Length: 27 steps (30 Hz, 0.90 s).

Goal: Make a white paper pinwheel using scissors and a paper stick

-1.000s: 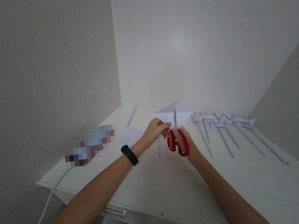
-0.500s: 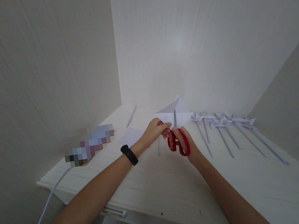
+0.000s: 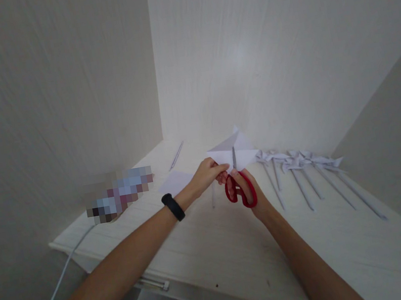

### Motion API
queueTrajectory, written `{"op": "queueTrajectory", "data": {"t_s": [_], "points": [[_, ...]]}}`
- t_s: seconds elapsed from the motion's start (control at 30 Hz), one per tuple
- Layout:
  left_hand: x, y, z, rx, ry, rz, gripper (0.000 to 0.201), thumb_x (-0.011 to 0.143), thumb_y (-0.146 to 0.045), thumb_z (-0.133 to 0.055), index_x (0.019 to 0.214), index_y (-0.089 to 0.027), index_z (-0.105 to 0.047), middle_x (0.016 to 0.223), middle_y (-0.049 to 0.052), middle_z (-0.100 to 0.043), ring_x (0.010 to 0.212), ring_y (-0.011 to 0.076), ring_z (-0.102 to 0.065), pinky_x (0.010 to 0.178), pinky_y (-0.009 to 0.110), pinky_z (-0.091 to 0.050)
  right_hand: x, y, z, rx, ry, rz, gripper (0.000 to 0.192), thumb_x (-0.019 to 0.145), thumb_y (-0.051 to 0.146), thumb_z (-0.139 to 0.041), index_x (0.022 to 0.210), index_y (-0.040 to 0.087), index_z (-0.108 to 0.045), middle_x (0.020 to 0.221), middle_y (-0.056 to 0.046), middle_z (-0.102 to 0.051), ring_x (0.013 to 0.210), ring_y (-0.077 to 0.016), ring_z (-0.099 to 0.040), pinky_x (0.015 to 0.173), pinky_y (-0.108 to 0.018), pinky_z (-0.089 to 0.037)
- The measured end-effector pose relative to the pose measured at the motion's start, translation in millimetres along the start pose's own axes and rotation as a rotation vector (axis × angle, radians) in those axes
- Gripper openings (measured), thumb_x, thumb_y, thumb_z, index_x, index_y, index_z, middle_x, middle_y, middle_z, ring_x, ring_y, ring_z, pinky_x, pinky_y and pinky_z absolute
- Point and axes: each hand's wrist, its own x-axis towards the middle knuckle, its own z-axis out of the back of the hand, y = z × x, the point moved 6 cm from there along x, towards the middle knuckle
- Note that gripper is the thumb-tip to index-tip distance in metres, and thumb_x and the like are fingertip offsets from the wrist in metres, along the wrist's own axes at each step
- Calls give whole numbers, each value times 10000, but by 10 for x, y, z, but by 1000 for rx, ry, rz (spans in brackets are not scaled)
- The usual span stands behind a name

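The left hand (image 3: 207,173) pinches the near-left edge of a folded white paper (image 3: 232,150), holding it up above the white table (image 3: 217,249), thumb and fingers closed on it. The right hand (image 3: 248,190) has its fingers through the loops of the red-handled scissors (image 3: 239,187), closed around them, with the blades pointing up into the paper's lower edge just right of the left fingertips; how far the blades are parted cannot be told. To the right, a row of white paper pinwheels (image 3: 298,162) lies on the table, and 1 flat sheet (image 3: 175,181) lies beyond the left wrist.
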Motion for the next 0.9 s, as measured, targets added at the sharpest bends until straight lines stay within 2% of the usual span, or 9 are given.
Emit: {"op": "queueTrajectory", "data": {"t_s": [0.37, 0.9], "points": [[-4, -4, -3, -22, -4, 6, 203, 757, -177, -546, 566, -110, -552, 472, 3, -543, 395, 76, -497, 431, 194, -396, 11, 11, 6, -4, -39, 8, 336, 810, 538, -515, 787, 208, -454, 474, 69, -463, 343, -79, -399, 328, -203, -290], [-7, -22, 2, 12, -3, 2, 249, 768, -181, -533, 529, -113, -539, 442, 3, -532, 385, 77, -491, 428, 195, -388, 19, 29, 16, -36, -85, 10, 335, 780, 533, -540, 771, 212, -444, 463, 79, -456, 324, -77, -393, 312, -200, -302]]}}
